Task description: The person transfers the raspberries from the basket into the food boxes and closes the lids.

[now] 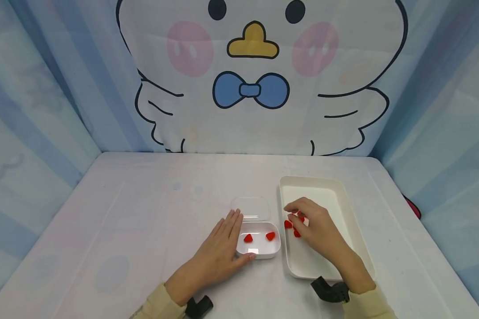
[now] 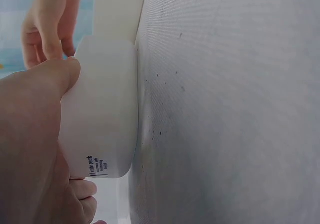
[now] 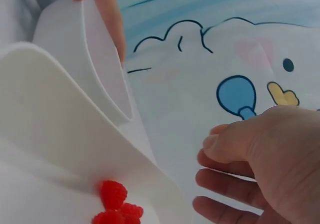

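Observation:
A small white box [image 1: 259, 254] sits on the table with two red raspberries, one a left raspberry [image 1: 248, 238] and one a right raspberry [image 1: 270, 236]. Along its left side lie the straight fingers of my left hand [image 1: 219, 250]; the thumb presses the near rim. My right hand [image 1: 317, 226] hovers over the left part of a white tray [image 1: 355, 252], thumb and fingers bent and apart. Below them in the tray are several raspberries [image 3: 114, 194], partly hidden by the hand in the head view. Nothing shows between the right fingertips in the right wrist view.
Behind the box lies a clear plastic lid [image 1: 250, 208]. The tray's raised left wall stands close beside the box. A white cloth [image 1: 143, 212] covers the table, and printed curtains [image 1: 239, 128] enclose it at the back and sides.

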Demonstrator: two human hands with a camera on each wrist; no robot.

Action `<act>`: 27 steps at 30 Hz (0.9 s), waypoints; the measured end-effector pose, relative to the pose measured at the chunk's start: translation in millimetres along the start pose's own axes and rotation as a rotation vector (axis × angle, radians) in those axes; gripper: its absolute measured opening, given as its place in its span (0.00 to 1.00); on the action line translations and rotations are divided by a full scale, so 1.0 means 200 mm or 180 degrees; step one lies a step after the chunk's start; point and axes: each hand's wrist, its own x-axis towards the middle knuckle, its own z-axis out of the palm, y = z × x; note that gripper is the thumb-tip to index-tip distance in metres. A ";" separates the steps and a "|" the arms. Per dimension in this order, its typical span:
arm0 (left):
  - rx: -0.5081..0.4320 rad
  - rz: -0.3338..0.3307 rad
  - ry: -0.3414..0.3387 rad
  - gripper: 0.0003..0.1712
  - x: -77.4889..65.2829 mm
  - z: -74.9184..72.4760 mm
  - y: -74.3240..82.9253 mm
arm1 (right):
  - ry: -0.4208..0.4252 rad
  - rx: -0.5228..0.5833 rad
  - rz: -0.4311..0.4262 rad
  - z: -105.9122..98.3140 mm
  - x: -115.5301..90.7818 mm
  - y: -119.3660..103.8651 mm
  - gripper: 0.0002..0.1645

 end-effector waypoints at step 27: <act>-0.0010 0.0064 0.0056 0.57 0.00 -0.01 0.00 | -0.0431 -0.0391 0.1419 -0.19 -0.05 0.19 0.16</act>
